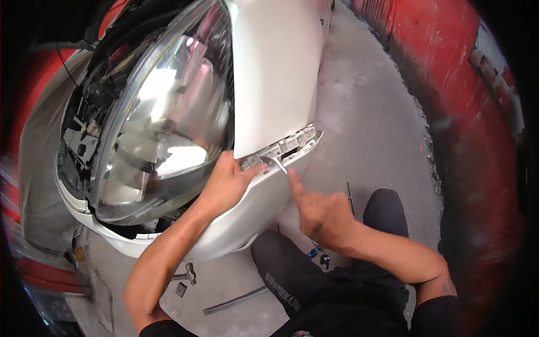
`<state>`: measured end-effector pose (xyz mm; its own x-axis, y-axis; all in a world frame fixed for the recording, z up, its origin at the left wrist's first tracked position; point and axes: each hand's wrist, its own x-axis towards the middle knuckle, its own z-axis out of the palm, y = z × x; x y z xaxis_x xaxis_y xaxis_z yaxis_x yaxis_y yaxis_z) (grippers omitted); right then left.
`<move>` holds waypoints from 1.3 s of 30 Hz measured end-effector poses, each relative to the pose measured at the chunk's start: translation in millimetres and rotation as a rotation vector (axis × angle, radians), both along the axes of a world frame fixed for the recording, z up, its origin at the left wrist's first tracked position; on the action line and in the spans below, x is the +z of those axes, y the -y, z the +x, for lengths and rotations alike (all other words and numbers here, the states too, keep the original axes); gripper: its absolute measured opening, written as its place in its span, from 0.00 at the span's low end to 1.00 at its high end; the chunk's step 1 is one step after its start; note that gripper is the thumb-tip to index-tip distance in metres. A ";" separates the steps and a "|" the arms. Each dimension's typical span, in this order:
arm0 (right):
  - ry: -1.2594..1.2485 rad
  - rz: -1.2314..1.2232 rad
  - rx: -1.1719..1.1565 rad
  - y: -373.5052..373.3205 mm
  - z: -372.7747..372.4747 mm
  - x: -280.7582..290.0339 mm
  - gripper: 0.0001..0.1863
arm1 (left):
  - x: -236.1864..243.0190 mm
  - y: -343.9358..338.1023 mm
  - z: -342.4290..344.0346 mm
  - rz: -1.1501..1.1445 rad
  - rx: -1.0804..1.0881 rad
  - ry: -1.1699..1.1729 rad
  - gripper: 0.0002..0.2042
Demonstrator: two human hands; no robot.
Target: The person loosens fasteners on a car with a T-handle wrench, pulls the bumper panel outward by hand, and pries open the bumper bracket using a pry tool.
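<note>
A white car's front corner fills the upper left, with a large clear headlight above the bumper. Between the fender and the bumper runs an open seam, and a pale plastic bracket shows in it. My left hand is closed on the bumper's upper edge beside the headlight corner, its thumb along the seam and its other fingers partly hidden. My right hand grips a slim silver metal tool, index finger stretched along it. The tool's tip reaches into the seam; its handle is hidden in my fist.
On the grey floor lie a hammer, a small metal piece and a flat grey strip. A blue ring and a small black part lie by my knees. A red wall rises at the right.
</note>
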<state>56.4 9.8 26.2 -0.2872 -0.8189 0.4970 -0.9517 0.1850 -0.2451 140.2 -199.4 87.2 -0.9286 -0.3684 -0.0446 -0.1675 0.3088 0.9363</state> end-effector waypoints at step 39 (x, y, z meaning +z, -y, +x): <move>-1.023 0.879 0.554 58.8 -74.3 169.2 0.20 | -6.5 5.7 -5.8 -0.004 -0.053 -0.045 0.12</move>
